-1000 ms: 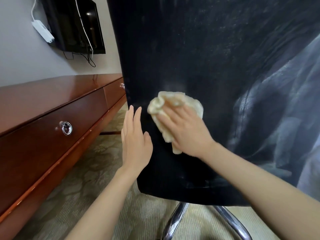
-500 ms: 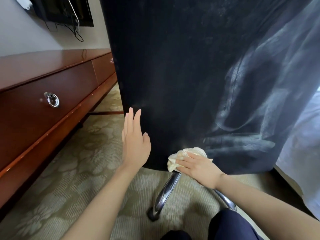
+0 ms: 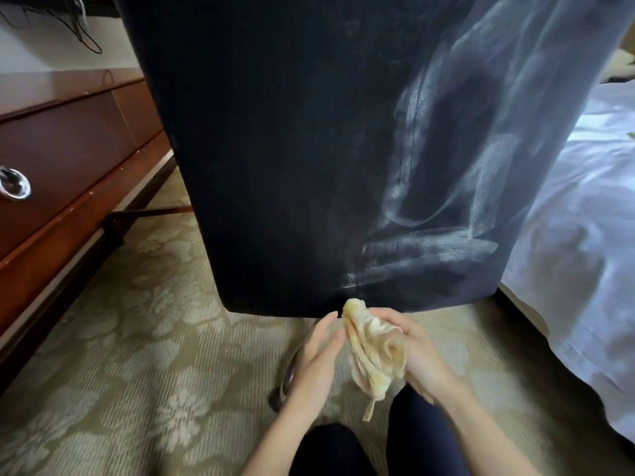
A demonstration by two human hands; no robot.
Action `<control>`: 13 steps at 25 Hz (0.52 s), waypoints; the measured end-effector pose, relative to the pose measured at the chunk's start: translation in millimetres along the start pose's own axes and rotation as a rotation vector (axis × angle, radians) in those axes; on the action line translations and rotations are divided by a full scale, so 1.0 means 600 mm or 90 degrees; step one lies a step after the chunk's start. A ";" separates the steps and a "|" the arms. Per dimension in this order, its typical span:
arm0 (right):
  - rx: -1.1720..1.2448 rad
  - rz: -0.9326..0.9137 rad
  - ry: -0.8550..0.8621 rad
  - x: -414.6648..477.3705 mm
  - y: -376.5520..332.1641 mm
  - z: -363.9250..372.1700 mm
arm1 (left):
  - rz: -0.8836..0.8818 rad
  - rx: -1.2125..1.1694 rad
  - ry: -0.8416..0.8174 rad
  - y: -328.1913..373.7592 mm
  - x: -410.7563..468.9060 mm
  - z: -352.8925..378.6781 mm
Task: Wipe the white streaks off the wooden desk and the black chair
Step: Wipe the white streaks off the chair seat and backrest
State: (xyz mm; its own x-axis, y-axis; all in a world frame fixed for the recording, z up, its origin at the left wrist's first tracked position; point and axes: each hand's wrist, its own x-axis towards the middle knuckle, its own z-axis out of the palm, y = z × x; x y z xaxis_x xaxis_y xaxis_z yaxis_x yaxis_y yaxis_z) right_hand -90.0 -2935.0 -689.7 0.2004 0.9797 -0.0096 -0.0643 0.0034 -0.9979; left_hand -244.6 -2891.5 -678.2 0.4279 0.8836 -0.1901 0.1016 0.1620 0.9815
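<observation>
Below the hem of the one black fabric chair back (image 3: 275, 149), I see two bare hands meeting on a single cream, crumpled cloth (image 3: 374, 352). The right hand (image 3: 424, 360) grasps the cloth from behind, with its fingers curled into the soft folds. The left hand (image 3: 314, 367) has its fingers nearly straight; their tips touch the cloth's left edge and clasp nothing. The cloth is held off the chair, just under its bottom edge, and one thin strand dangles from its lower end.

Several chalky white streaks (image 3: 429, 249) mark the right half of the chair back, with curved sweeps above and flat bands near the hem. The left half reads plain dark. One curved chrome chair leg (image 3: 288, 374) shows beside the left hand.

At the left stands the glossy reddish-brown wooden desk (image 3: 68, 149), well apart from the cloth, showing two drawer fronts and one round metal ring pull (image 3: 14, 183). Beige flower-patterned carpet (image 3: 120, 338) covers the floor, rumpled white bedding (image 3: 584, 252) lies at the right, and two dark-trousered knees (image 3: 429, 441) sit at the bottom.
</observation>
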 end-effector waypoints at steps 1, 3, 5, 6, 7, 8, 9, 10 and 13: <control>0.136 0.006 -0.004 -0.012 -0.008 0.010 | -0.052 -0.090 -0.018 0.002 0.007 0.011; 0.369 0.042 0.021 -0.027 0.004 0.024 | -0.184 -0.191 -0.030 0.006 0.021 0.029; 0.518 0.064 0.011 -0.040 0.014 0.031 | -0.255 -0.169 -0.013 -0.001 0.024 0.034; 0.548 0.076 -0.005 -0.041 0.024 0.026 | -0.236 -0.131 0.008 -0.005 0.022 0.031; 0.539 0.090 -0.015 -0.042 0.030 0.021 | -0.199 -0.099 0.034 -0.007 0.017 0.025; 0.478 0.112 -0.025 -0.042 0.037 0.012 | -0.164 -0.077 0.062 -0.007 0.011 0.018; 0.397 0.135 -0.017 -0.043 0.042 0.004 | -0.135 -0.057 0.096 -0.006 0.008 0.010; 0.288 0.168 0.042 -0.043 0.046 -0.005 | -0.110 -0.041 0.127 -0.003 0.004 0.002; -0.080 0.149 0.297 -0.045 0.045 -0.011 | -0.055 0.013 0.197 0.005 0.007 -0.009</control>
State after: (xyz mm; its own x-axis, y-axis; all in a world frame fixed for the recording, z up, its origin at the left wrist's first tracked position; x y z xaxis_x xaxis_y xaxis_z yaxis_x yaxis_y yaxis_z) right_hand -91.0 -2962.6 -716.9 0.6098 0.7582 -0.2306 -0.0467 -0.2562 -0.9655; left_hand -247.1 -2885.1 -675.9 0.1241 0.9593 -0.2538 0.1451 0.2355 0.9610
